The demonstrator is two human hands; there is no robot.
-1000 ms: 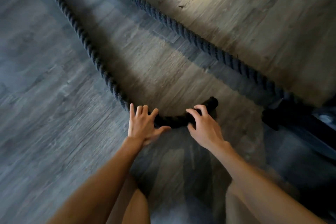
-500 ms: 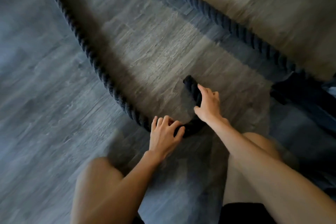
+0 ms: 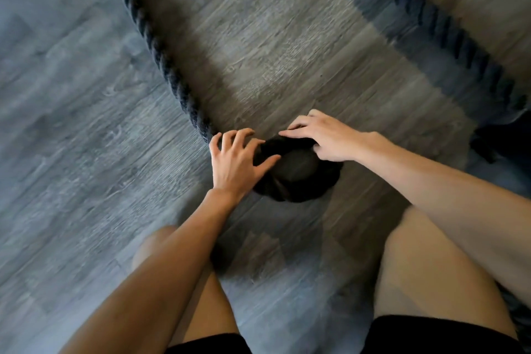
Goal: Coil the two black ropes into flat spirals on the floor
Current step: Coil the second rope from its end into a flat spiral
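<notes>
Rope: first tight loop; left hand splayed on it, right hand pinned its end. Risk: stiff loop springing open.

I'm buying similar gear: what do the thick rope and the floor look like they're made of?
Rope: dark twisted strands, matte, probably a synthetic or fibre weave; blur hides more. Floor: grey wood-grain planks with a slight sheen, either laminate, vinyl or wood.
</notes>
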